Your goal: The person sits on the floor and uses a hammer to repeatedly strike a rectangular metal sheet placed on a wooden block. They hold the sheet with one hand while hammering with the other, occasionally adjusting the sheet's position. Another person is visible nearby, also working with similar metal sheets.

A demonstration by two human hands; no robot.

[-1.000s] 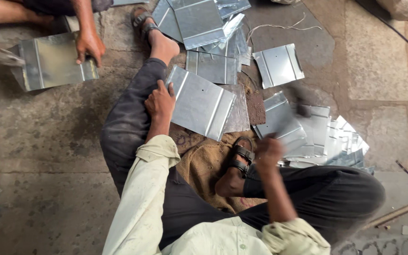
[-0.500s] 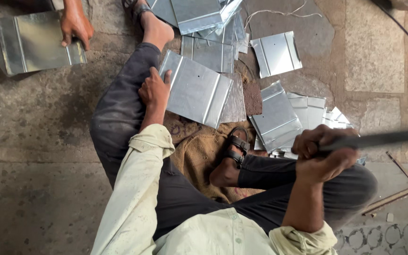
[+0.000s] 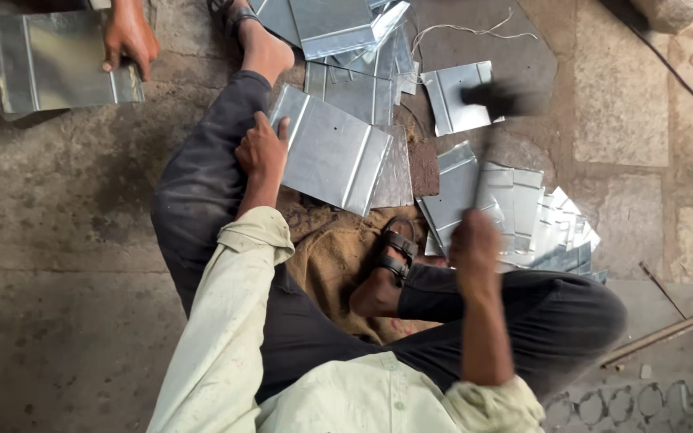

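One ribbed grey sheet-metal panel (image 3: 332, 152) lies on the floor by the person's knee, left hand (image 3: 261, 151) flat on its edge, fingers spread. Right hand (image 3: 475, 244) is fisted around a blurred dark hammer (image 3: 494, 100), raised over stacked metal panels (image 3: 523, 212). Another person's hand (image 3: 130, 38) presses a separate sheet (image 3: 54, 64).

Soft even daylight, dull glare on metal sheets (image 3: 332, 152), strong motion blur on right hand (image 3: 475, 244).
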